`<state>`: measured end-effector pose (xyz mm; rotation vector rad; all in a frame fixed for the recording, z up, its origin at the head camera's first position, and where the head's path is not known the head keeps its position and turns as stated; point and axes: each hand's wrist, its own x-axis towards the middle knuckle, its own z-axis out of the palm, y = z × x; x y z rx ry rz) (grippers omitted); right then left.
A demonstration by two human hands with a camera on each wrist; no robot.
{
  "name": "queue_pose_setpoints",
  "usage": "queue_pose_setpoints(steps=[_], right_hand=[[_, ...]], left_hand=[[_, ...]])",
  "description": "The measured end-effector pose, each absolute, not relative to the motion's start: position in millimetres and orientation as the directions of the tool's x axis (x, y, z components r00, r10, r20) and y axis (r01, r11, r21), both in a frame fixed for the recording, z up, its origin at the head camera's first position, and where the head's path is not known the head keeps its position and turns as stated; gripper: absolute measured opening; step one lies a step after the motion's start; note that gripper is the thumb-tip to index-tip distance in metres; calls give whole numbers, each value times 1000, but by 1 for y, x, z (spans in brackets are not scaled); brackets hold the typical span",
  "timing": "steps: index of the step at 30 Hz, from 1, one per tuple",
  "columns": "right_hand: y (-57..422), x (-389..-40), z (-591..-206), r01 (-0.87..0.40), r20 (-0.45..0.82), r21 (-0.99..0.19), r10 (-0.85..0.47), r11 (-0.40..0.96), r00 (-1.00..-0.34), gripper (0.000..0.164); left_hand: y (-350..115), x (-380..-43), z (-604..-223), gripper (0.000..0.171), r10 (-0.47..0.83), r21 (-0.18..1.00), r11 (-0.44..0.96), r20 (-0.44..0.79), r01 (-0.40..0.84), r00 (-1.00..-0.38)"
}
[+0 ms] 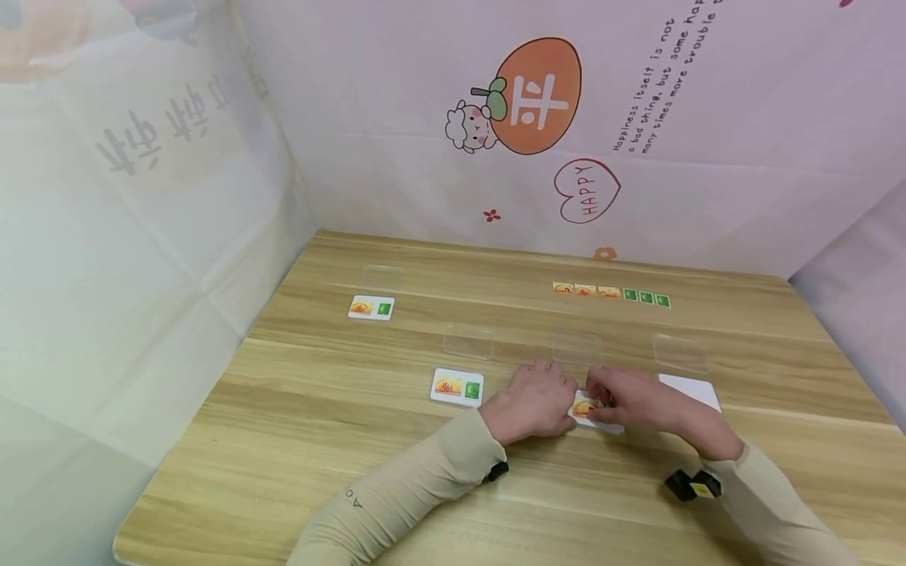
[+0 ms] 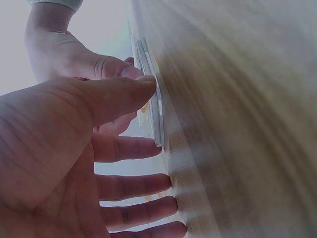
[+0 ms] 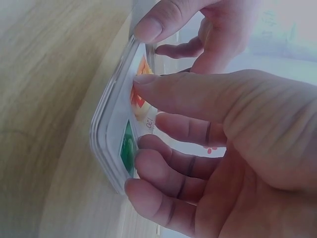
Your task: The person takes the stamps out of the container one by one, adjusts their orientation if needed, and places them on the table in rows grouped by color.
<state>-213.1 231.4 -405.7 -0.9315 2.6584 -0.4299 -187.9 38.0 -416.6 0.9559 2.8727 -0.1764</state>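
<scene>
Left hand [image 1: 532,402] pinching a white card [image 3: 114,126], right hand [image 1: 637,399] loose, touching the card's orange picture [image 1: 582,408]

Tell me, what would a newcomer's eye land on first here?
Probably the big orange fruit drawing on the back wall, with a cartoon sheep at its left. Next, the left hand and right hand meet at a white card on the wooden table. Beyond them, three orange pieces and three green pieces make a neat row.
</scene>
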Motion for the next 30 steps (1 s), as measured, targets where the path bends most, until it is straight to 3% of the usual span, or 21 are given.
queue_pose_setpoints(steps=[30], right_hand=[[230,-213,-405,-573,-141,-416,-672,706,-727,23]], left_hand=[[38,-185,-414,42,589,-104,792,-132,602,-798]])
